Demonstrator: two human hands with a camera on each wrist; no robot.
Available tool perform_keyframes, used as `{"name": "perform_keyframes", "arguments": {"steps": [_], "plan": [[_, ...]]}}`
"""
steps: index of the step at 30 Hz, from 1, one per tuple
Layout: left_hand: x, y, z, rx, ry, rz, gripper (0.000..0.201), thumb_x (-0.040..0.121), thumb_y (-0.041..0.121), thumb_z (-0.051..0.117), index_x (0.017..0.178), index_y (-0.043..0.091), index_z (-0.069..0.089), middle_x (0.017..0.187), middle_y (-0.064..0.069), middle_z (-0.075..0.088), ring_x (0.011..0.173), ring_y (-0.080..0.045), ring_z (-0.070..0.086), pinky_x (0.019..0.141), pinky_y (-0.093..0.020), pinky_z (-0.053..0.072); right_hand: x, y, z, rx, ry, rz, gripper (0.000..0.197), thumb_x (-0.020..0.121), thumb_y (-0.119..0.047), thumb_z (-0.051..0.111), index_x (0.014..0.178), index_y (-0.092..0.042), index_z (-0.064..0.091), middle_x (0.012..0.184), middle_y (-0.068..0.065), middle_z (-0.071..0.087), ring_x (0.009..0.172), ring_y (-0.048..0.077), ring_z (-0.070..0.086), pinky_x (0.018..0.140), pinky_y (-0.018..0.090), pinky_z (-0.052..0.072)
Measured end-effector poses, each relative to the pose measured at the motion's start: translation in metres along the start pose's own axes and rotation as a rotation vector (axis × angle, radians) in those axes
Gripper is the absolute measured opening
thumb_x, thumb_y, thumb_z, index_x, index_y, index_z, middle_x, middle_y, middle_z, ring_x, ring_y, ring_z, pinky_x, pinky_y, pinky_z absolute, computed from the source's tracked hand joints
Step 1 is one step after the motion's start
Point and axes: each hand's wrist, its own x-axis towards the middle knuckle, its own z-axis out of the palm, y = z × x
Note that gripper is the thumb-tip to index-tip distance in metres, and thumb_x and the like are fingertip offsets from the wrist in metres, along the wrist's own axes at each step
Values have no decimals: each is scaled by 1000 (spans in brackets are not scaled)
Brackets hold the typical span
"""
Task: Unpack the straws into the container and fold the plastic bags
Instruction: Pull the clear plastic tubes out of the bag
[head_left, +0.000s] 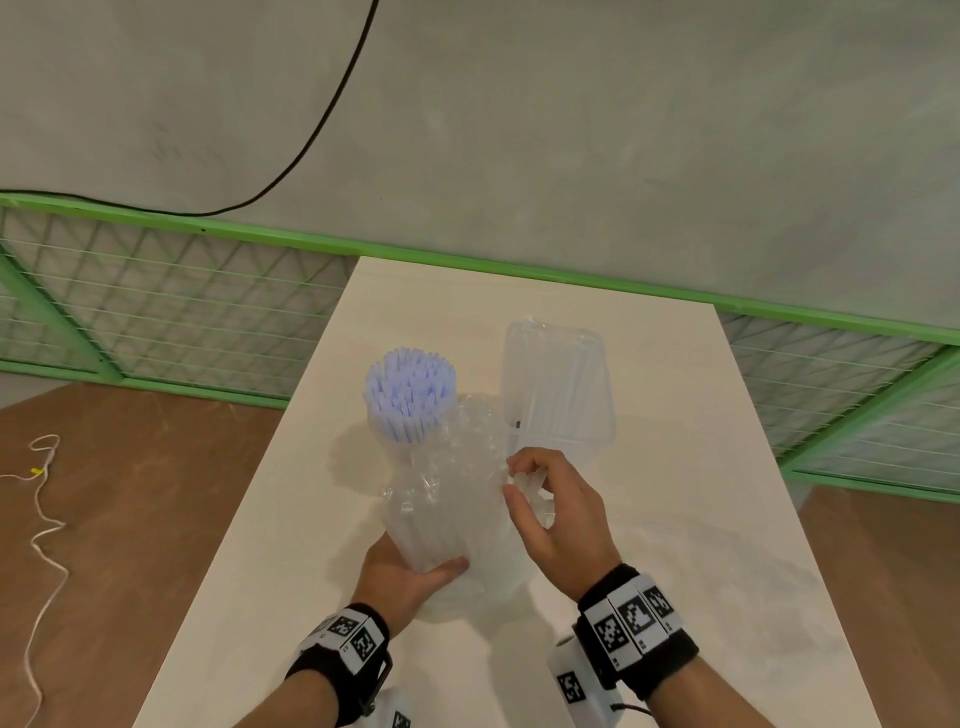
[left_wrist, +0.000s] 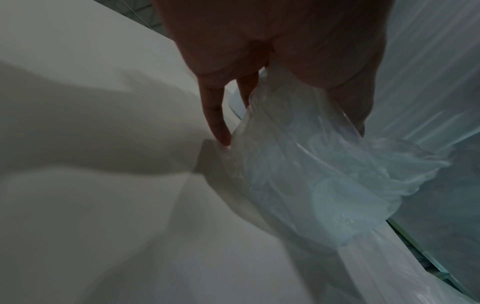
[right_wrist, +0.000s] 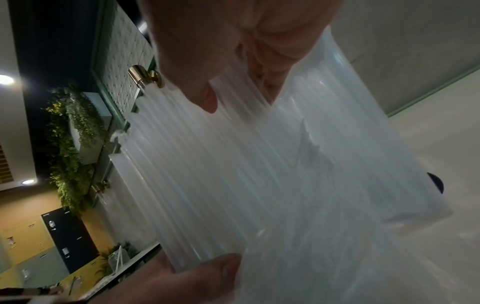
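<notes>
Here, a person is standing at a white table (head_left: 675, 467) and holding a bundle of straws (head_left: 410, 400) inside a clear plastic bag (head_left: 447, 499). The left hand (head_left: 405, 577) is wrapping round the bottom of the bundle, with its thumb pressing on the front. The right hand (head_left: 556, 514) is curling its fingers and pinching the crinkly bag on the bundle's right side. The straw tips are sticking up out of the bag's open top, looking pale blue from above.

A clear container (head_left: 558, 384) is sitting on the table just behind the bundle and to its right. It is showing a few straws inside.

The left wrist view is showing something the head view is hiding: the fingers (left_wrist: 218, 123) are pointing down under the bag (left_wrist: 311, 174), close to the table (left_wrist: 78, 205). The right wrist view is showing the long straws (right_wrist: 207, 174) up close through the plastic, with the left thumb (right_wrist: 207, 269) pressing on them and the container (right_wrist: 363, 123) right behind.
</notes>
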Motion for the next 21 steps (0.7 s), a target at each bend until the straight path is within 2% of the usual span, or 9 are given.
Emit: {"name": "perform_keyframes", "arguments": {"steps": [4,7,9,12,15,18,21], "plan": [[1,-1,0,10,2,-10,75,44,43,94,110,20,68,95,4,77,89,-10,72,87,-36,57,0,2,3,0,-13,20,16,94,-17,62,107,-20,54,95,-13,63,89,5,59,78,19,47],[1,-2,-1,21,3,-10,69,49,35,96,110,19,68,95,5,76,88,-9,72,85,-34,57,1,4,4,-38,43,-36,20,95,-14,60,114,-20,55,100,-8,64,94,1,59,83,12,45],[1,-2,-1,30,7,-7,66,52,32,96,110,19,68,94,5,76,88,-9,72,84,-33,57,2,5,4,-39,80,-77,24,95,-11,59,114,-23,55,101,-5,64,95,1,60,85,12,46],[1,-2,-1,39,11,-6,68,49,36,96,109,20,67,94,5,76,88,-9,72,84,-32,57,6,5,5,-55,124,-131,28,93,-5,61,114,-24,56,102,-3,67,95,4,63,86,14,48],[1,-1,-2,46,2,-1,73,43,45,93,108,22,67,94,5,76,89,-9,72,86,-35,57,10,5,1,-73,184,-161,30,91,1,63,116,-16,61,104,-1,70,97,7,66,86,17,51],[2,-2,-2,48,1,-9,77,41,49,92,108,22,67,96,5,76,90,-10,71,87,-35,56,15,5,-3,-77,216,-154,31,92,0,62,118,-17,61,108,-1,71,97,8,68,86,14,50],[1,-1,-1,69,5,-13,70,46,43,94,107,22,68,94,6,76,89,-9,71,86,-32,56,18,1,-8,-98,242,-165,32,90,-2,66,116,-18,63,106,-2,72,92,6,69,84,11,50]]}}
